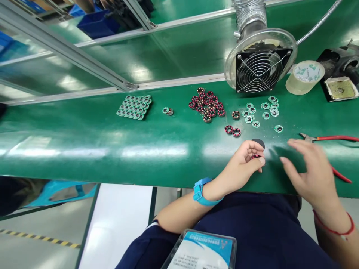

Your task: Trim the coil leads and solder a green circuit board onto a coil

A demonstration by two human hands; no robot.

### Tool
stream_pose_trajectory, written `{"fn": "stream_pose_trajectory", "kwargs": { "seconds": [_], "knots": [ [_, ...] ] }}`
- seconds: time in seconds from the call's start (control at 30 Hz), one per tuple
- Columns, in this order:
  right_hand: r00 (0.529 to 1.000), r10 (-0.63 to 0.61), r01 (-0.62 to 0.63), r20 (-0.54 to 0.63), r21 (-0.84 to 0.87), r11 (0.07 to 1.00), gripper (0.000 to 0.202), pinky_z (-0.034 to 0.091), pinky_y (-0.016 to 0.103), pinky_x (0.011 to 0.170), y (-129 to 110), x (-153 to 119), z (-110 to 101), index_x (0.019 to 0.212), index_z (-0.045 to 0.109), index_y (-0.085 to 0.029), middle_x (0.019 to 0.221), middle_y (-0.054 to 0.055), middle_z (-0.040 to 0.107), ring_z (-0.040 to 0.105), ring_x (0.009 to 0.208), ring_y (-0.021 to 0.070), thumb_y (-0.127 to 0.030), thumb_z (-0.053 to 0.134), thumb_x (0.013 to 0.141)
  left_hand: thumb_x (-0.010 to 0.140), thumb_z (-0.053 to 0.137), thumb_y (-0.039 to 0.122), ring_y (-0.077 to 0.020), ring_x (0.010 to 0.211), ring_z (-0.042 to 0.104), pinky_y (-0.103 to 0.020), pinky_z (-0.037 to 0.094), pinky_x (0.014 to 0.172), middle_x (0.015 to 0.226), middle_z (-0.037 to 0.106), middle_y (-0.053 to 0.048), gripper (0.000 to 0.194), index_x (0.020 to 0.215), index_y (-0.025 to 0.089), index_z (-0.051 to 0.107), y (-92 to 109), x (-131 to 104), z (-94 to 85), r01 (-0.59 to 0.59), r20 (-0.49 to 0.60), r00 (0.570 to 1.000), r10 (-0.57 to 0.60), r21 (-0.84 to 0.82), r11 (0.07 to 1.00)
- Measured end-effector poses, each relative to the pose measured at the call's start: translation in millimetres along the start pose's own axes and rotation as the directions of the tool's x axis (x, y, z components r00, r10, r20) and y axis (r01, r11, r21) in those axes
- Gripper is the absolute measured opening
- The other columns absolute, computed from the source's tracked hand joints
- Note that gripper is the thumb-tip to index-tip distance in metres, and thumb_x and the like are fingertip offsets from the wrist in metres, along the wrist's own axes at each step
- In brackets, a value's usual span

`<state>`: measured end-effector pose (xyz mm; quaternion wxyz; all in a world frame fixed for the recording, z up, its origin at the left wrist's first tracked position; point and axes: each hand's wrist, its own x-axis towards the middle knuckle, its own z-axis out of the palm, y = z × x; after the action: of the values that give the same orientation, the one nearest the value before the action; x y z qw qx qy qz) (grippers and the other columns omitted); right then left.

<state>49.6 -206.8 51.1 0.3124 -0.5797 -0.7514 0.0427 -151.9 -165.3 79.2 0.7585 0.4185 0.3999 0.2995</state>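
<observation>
My left hand (248, 164), with a blue strap at the wrist, is closed around a small red-and-black motor stator (256, 157), partly hidden by the fingers. Just beyond those fingertips a dark round disc (258, 143) shows on the bench. To the right, my right hand (311, 168) is held with thumb and fingers apart, nothing between them. Red-handled cutting pliers (310, 138) lie partly beneath and beyond it. Two loose stators (232, 130) and a single stator (236, 115) sit ahead of my left hand. Round green circuit boards (255, 124) are scattered farther back.
A heap of stators (207, 104) lies mid-bench, with a block of stacked round boards (134, 107) and a small stack (167, 111) to its left. A fan on a duct (260, 71), a tape roll (305, 76) and a dark fixture (340, 74) stand at the back right.
</observation>
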Motion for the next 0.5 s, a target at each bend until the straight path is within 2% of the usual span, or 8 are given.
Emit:
{"fn": "stream_pose_trajectory", "kwargs": {
  "seconds": [0.1, 0.17, 0.23, 0.3, 0.4, 0.5],
  "knots": [
    [0.992, 0.110, -0.120, -0.055, -0.236, 0.964, 0.073, 0.037, 0.061, 0.106, 31.3, -6.0, -8.2, 0.142, 0.039, -0.014, 0.139, 0.023, 0.044, 0.043, 0.129, 0.0421, -0.043, 0.066, 0.082, 0.085, 0.054, 0.021, -0.0070, 0.067, 0.048, -0.023, 0.039, 0.067, 0.080, 0.052, -0.001, 0.010, 0.089, 0.012, 0.052, 2.7, -4.4, -5.2, 0.012, 0.015, 1.000, -0.013, 0.035, 0.999],
    [0.981, 0.194, -0.190, -0.026, -0.369, 0.910, 0.090, 0.033, 0.067, 0.106, 57.2, -17.4, -16.7, 0.147, 0.032, -0.013, 0.146, 0.026, 0.035, 0.032, 0.135, 0.0483, -0.055, 0.069, 0.076, 0.089, 0.050, 0.024, -0.0065, 0.065, 0.046, -0.022, 0.036, 0.064, 0.077, 0.052, -0.001, 0.015, 0.088, 0.011, 0.056, 3.2, -6.7, -8.9, 0.021, 0.029, 0.999, -0.023, 0.070, 0.997],
    [0.960, 0.273, -0.230, 0.062, -0.384, 0.894, 0.087, 0.033, 0.073, 0.100, 77.1, -31.2, -24.6, 0.149, 0.030, -0.018, 0.147, 0.024, 0.034, 0.033, 0.134, 0.0502, -0.060, 0.063, 0.080, 0.091, 0.048, 0.027, -0.0064, 0.065, 0.044, -0.022, 0.035, 0.062, 0.078, 0.052, -0.001, 0.018, 0.089, 0.011, 0.056, 2.0, -7.6, -11.4, 0.036, 0.046, 0.998, -0.039, 0.060, 0.998],
    [0.948, 0.294, -0.234, 0.118, -0.368, 0.900, 0.082, 0.033, 0.075, 0.099, 88.3, -43.0, -30.8, 0.149, 0.030, -0.021, 0.148, 0.021, 0.035, 0.035, 0.133, 0.0502, -0.063, 0.056, 0.083, 0.091, 0.048, 0.028, -0.0065, 0.065, 0.044, -0.022, 0.035, 0.061, 0.080, 0.052, -0.001, 0.017, 0.093, 0.012, 0.054, -0.2, -7.5, -12.4, 0.059, 0.062, 0.996, -0.059, 0.001, 0.998],
    [0.948, 0.300, -0.243, 0.107, -0.363, 0.900, 0.088, 0.029, 0.077, 0.099, 93.6, -49.3, -35.6, 0.151, 0.026, -0.021, 0.150, 0.019, 0.031, 0.030, 0.134, 0.0522, -0.067, 0.055, 0.081, 0.091, 0.046, 0.030, -0.0064, 0.063, 0.044, -0.022, 0.035, 0.059, 0.079, 0.052, 0.000, 0.016, 0.095, 0.015, 0.049, -2.8, -7.3, -12.1, 0.092, 0.107, 0.991, -0.086, -0.059, 0.994],
    [0.960, 0.250, -0.186, 0.127, -0.379, 0.907, 0.086, 0.028, 0.074, 0.101, 98.5, -42.5, -37.1, 0.151, 0.025, -0.018, 0.150, 0.021, 0.032, 0.028, 0.135, 0.0512, -0.062, 0.056, 0.084, 0.090, 0.046, 0.028, -0.0058, 0.061, 0.043, -0.021, 0.034, 0.057, 0.078, 0.053, 0.000, 0.013, 0.091, 0.015, 0.048, -2.1, -8.5, -11.1, 0.108, 0.157, 0.982, -0.107, -0.001, 0.994]
  ]
}}
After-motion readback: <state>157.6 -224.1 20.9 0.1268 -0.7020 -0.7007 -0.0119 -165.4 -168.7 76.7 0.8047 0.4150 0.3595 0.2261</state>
